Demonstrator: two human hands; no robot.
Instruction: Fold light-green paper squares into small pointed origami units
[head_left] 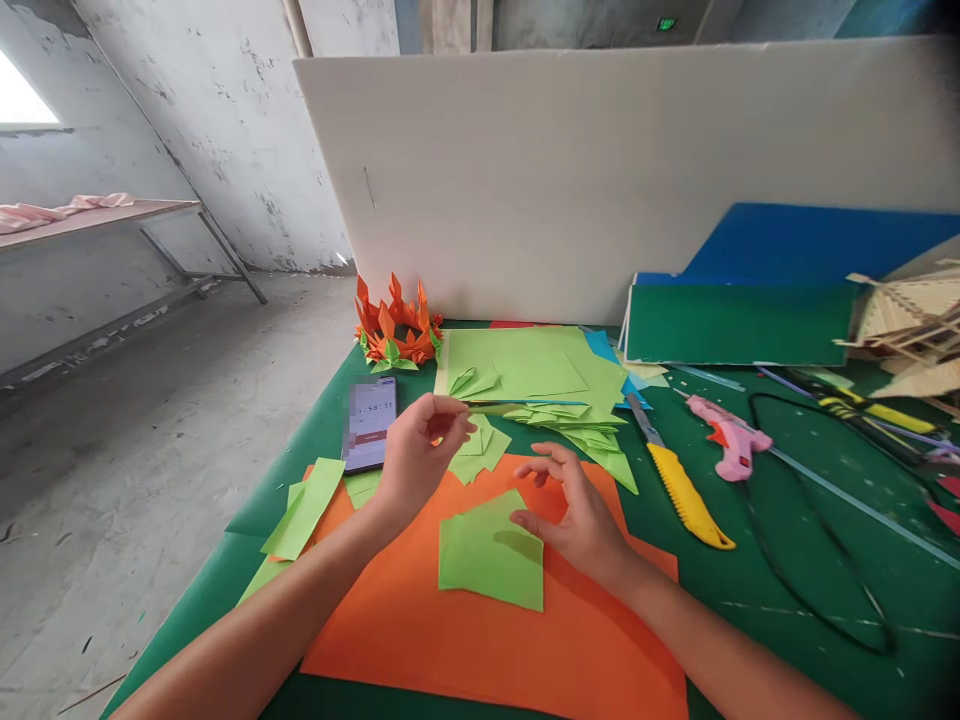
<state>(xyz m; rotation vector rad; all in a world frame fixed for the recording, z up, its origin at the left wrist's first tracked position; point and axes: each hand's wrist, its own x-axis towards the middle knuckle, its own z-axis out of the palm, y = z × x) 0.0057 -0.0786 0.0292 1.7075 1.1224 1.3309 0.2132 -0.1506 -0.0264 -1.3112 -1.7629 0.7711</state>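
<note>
My left hand (421, 450) is raised over the far left part of an orange sheet (390, 620), thumb and fingertips drawn together in a pinch. Whether anything is between those fingertips I cannot make out; green paper lies right behind them. My right hand (574, 500) has its fingers apart and slightly curled, with the thumb over the right edge of a light green paper square (487, 560). That square rests on the orange sheet. Beyond the hands are small green paper pieces (480, 448) and a pile of folded green leaf-like pieces (577, 425).
An orange and green folded-paper ring (397, 325) stands at the far left, near a phone (371, 425). Green strips (307, 510) lie left. To the right are a yellow-handled folding saw (686, 495), a pink glue gun (727, 435) and its black cord. A white board (562, 180) stands behind.
</note>
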